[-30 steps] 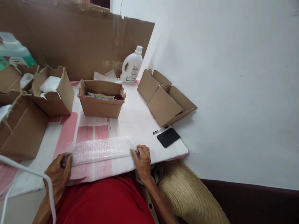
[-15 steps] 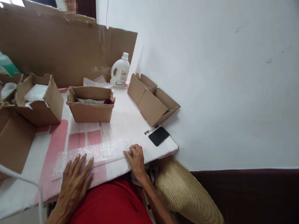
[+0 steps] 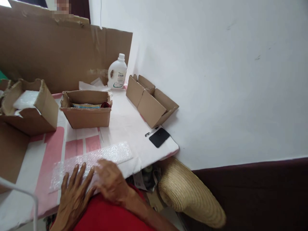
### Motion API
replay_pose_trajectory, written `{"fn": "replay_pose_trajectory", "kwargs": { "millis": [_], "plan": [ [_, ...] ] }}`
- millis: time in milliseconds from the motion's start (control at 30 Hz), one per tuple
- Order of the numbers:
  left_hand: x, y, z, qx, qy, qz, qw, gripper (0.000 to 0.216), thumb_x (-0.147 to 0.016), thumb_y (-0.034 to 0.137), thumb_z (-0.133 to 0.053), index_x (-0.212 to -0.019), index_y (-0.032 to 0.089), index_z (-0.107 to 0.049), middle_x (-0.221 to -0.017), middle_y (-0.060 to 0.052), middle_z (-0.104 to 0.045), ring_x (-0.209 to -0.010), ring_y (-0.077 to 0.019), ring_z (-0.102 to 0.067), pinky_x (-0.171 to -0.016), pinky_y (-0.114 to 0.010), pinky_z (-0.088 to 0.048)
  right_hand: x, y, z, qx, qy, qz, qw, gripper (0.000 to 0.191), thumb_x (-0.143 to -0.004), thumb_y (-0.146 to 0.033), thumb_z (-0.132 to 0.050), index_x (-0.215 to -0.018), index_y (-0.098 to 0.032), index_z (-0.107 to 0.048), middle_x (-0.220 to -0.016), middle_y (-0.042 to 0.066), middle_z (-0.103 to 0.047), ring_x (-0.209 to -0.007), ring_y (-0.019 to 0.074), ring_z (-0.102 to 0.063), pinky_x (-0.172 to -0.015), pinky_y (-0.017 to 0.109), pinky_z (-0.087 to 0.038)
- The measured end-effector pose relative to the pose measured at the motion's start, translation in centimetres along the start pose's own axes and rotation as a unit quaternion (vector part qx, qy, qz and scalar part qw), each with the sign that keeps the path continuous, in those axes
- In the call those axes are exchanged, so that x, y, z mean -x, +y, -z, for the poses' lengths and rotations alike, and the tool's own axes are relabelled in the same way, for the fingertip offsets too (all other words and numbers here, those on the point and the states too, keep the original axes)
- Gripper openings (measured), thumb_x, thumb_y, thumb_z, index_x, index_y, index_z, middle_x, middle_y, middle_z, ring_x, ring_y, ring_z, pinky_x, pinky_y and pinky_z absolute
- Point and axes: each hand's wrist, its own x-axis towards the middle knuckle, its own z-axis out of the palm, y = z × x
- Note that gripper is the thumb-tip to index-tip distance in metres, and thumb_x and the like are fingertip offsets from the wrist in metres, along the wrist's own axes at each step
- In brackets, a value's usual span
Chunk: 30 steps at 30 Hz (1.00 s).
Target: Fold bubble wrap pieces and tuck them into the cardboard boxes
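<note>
**Both your hands flat on the bubble wrap at the near table edge**

Your left hand [image 3: 73,189] lies palm down with fingers spread on the near left part of the bubble wrap [image 3: 106,155]. It presses, grips nothing. Your right hand [image 3: 111,181] sits just beside it, loosely curled over the sheet's near edge; can't tell whether the fingertips pinch the wrap or only rest on it. The two hands are touching or nearly so.

The bubble wrap is a long strip lying flat across the pink-and-white table cover [image 3: 54,144], parallel to the near edge, its right end free of both hands.

Below the table's right corner: a straw hat [image 3: 190,195].

Further out on the right, a black flat card [image 3: 159,137] near the table edge, with a small dark pen-like item just beside it.

Mid table: an open cardboard box [image 3: 86,110] with printed items inside. Left of it, a tilted box [image 3: 31,109] holding white padding. Right, an empty box [image 3: 150,101] lying on its side against the wall.

Far end: white plastic bottle [image 3: 117,72] standing upright in front of a large cardboard sheet [image 3: 60,51].
</note>
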Motion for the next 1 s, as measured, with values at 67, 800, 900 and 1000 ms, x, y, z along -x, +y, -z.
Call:
{"fn": "replay_pose_trajectory", "kwargs": {
  "millis": [67,800,900,1000],
  "plan": [
    [0.1,-0.2,-0.2,0.005,0.012,-0.026,1.0,0.078,-0.092,0.032,-0.053,-0.16,0.032,-0.017,-0.167,-0.011,-0.026,-0.156,-0.0322,-0.015,-0.124,-0.059,-0.011,-0.2,-1.2,-1.2,-0.003,-0.091,0.057,0.994,0.065,-0.1,-0.053,-0.05,-0.151,-0.013,-0.039,-0.154,0.014,-0.049,-0.148,0.0271,-0.036,-0.122,0.044,-0.032],
    [-0.6,1.5,0.3,-0.012,0.007,0.064,0.998,0.061,-0.092,0.038,-0.055,-0.152,0.031,-0.043,-0.157,-0.013,-0.045,-0.148,-0.0346,-0.034,-0.12,-0.058,-0.019,3.0,8.9,4.6,0.224,-0.1,0.065,0.967,0.018,-0.098,-0.009,-0.051,-0.104,-0.014,-0.068,-0.099,0.01,-0.068,-0.097,0.0264,-0.057,-0.078,0.038,-0.047],
    [-1.0,2.0,0.5,-0.023,0.002,0.077,0.997,0.056,-0.092,0.04,-0.054,-0.146,0.027,-0.053,-0.154,-0.014,-0.049,-0.145,-0.0363,-0.038,-0.119,-0.057,-0.021,2.2,9.9,4.3,0.232,-0.101,0.098,0.962,0.018,-0.098,-0.009,-0.052,-0.096,-0.016,-0.068,-0.093,0.008,-0.067,-0.092,0.0248,-0.057,-0.075,0.036,-0.045],
    [-1.7,2.6,0.5,-0.034,-0.007,0.091,0.995,0.053,-0.092,0.042,-0.054,-0.144,0.029,-0.056,-0.151,-0.014,-0.052,-0.141,-0.0362,-0.043,-0.115,-0.055,-0.025,1.3,11.0,4.0,0.249,-0.09,0.095,0.96,0.02,-0.098,-0.008,-0.052,-0.088,-0.016,-0.067,-0.089,0.007,-0.066,-0.089,0.0244,-0.056,-0.073,0.036,-0.043]
  ]
}}
